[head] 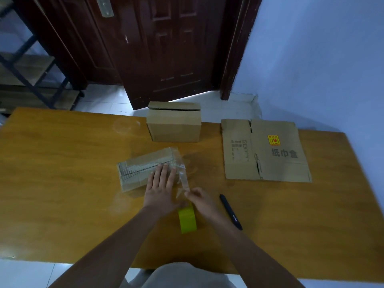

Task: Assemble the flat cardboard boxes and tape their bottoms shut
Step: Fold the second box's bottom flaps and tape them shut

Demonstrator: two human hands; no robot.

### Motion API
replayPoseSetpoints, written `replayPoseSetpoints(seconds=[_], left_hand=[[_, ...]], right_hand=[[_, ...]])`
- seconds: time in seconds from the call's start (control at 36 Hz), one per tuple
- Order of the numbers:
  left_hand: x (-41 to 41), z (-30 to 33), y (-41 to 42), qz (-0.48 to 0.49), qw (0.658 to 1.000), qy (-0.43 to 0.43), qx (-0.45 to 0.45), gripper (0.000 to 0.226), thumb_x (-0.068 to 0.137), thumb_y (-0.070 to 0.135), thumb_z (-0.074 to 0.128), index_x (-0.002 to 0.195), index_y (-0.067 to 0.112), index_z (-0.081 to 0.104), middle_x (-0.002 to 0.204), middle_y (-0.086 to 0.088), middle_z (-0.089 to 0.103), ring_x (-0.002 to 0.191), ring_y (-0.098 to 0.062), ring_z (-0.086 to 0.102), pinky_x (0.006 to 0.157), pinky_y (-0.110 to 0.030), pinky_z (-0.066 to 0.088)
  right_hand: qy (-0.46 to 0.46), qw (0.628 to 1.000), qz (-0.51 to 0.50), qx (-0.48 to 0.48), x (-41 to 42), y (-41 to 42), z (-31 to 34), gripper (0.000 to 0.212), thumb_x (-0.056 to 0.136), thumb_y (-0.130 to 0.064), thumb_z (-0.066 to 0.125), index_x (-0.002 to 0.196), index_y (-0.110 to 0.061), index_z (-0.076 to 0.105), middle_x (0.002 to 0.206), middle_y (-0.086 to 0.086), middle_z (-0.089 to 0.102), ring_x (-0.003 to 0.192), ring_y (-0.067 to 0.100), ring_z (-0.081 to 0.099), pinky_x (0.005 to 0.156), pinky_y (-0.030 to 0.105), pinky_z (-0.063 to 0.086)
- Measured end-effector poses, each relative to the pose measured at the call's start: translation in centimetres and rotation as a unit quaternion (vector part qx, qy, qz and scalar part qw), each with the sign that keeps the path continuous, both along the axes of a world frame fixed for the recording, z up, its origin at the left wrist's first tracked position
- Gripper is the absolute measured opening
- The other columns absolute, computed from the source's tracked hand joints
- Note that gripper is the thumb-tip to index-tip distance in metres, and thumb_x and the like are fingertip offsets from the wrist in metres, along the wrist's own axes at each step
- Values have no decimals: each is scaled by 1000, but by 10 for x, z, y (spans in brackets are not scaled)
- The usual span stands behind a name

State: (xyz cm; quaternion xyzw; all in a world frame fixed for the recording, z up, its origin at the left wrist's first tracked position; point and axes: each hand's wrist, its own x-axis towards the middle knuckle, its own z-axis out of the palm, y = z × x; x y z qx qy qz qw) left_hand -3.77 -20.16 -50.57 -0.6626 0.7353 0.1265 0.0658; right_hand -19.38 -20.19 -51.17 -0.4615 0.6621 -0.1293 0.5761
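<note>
A small cardboard box (143, 169) lies on the table with clear tape over its upturned flaps. My left hand (161, 188) rests flat on the box's near right part, fingers straight. A strip of clear tape (184, 181) runs from the box's right end down to my right hand (199, 199), which pinches it. A yellow-green tape roll (187, 220) stands on the table just under my hands. An assembled box (174, 126) stands at the table's far edge. A flat box (264, 151) with printed characters lies at the right.
A black pen (230, 212) lies on the wooden table (62, 183) right of my right hand. Behind the table are a dark door (166, 48), a metal shelf (31, 75) at the left and a blue wall (322, 59) at the right.
</note>
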Motion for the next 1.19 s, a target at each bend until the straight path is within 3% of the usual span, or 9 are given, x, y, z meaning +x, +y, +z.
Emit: replayPoseSetpoints(seconds=[0.17,0.25,0.33,0.56,0.64,0.72,0.86,1.0,1.19], left_hand=[[-2,6,-1,-11,998,-52,19,109,76,84,29,142,19,-27,155,-7,-24,142,-26,-25,111,-42,-20],[5,7,-3,-24,998,-29,-40,91,77,74,39,147,18,29,152,-12,28,139,-33,27,113,-48,20],[11,2,-10,-30,991,3,-131,63,70,55,69,120,19,57,117,-10,58,103,-34,59,85,-46,49],[-3,-1,-19,63,985,40,-154,41,66,43,80,92,17,61,96,-15,55,88,-38,55,76,-51,46],[-1,-4,-19,67,982,50,-171,40,67,41,80,93,17,62,97,-16,55,89,-39,55,78,-52,46],[2,-6,-24,63,982,49,-172,39,68,37,81,97,17,63,100,-16,55,93,-39,54,81,-52,44],[6,-13,-25,38,973,25,-226,39,63,34,85,90,16,63,96,-16,55,86,-35,49,74,-49,46],[7,-19,-25,38,964,39,-260,37,65,34,83,91,15,64,95,-16,54,88,-31,38,73,-48,44],[12,-21,-26,10,960,45,-276,36,68,37,81,93,17,65,95,-15,55,85,-35,49,73,-49,45]], right_hand=[[-70,993,-99,-3,7,7,-13,9,91,-12,60,89,-3,63,84,5,62,77,11,59,62,9,44],[-89,985,-148,-24,4,11,-11,4,88,1,60,85,-1,61,73,1,58,60,-3,56,55,5,41],[-69,988,-131,-36,3,13,-12,9,89,-7,62,80,-8,63,75,-4,60,67,-1,54,57,3,40],[-31,988,-133,-76,12,22,-12,22,89,-11,62,70,-21,60,73,-13,60,69,-4,53,61,3,39],[-21,987,-142,-72,15,26,-12,30,89,-11,63,65,-27,56,71,-15,58,68,-4,52,64,6,39],[-26,983,-173,-55,14,34,-17,31,87,-6,64,63,-24,56,70,-8,60,70,5,54,72,22,43],[-22,980,-190,-61,9,45,-13,24,88,-9,63,68,-22,58,70,-10,60,66,1,54,57,5,41],[-20,976,-206,-68,9,52,-15,21,87,-10,64,69,-20,61,71,-8,61,68,4,55,60,11,42],[-22,970,-222,-94,16,57,-17,24,84,-7,67,66,-21,60,68,-8,61,68,5,56,65,17,43]])
